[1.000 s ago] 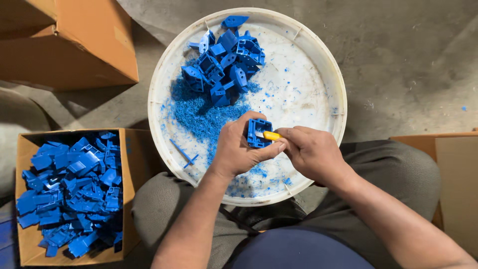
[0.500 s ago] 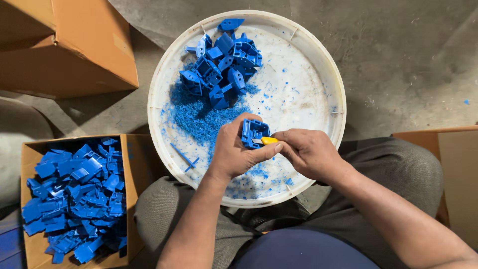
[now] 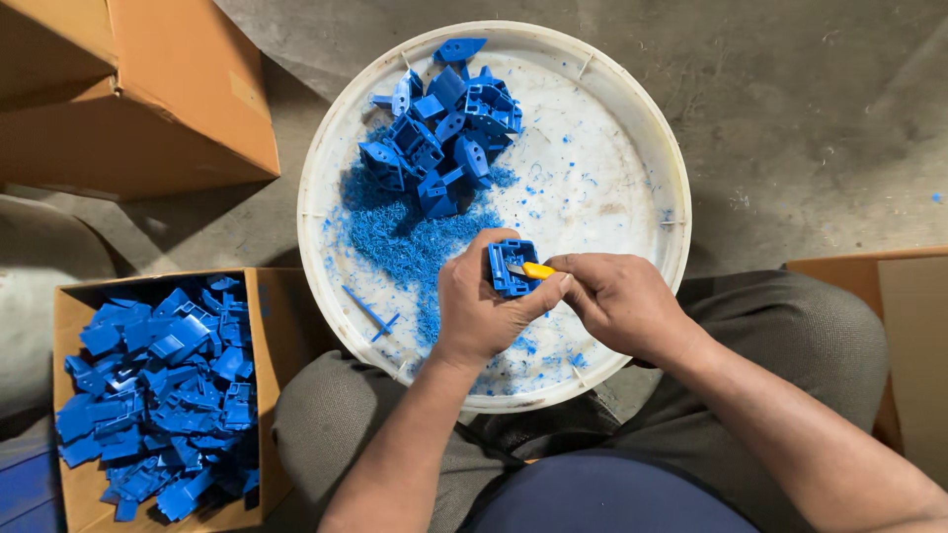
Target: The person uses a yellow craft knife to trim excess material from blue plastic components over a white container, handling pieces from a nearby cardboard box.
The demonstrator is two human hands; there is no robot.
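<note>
My left hand (image 3: 482, 308) grips a small blue plastic part (image 3: 511, 266) over the near half of a round white tray (image 3: 632, 128) that rests on my lap. My right hand (image 3: 614, 301) holds a yellow-handled knife (image 3: 534, 270) with its blade against the part. A heap of similar blue plastic parts (image 3: 439, 123) lies at the tray's far side. Blue shavings (image 3: 400, 242) spread across the tray's left and middle, beside my left hand.
A cardboard box (image 3: 71, 306) at my lower left holds several blue plastic parts (image 3: 163, 395). A larger closed cardboard box (image 3: 128, 94) stands at the upper left. Another cardboard box (image 3: 913, 326) shows at the right edge. Bare concrete floor (image 3: 810, 118) surrounds the tray.
Both hands stay together over the tray; the blue part has turned slightly in my left hand while the knife works against it. The view has shifted a little.
</note>
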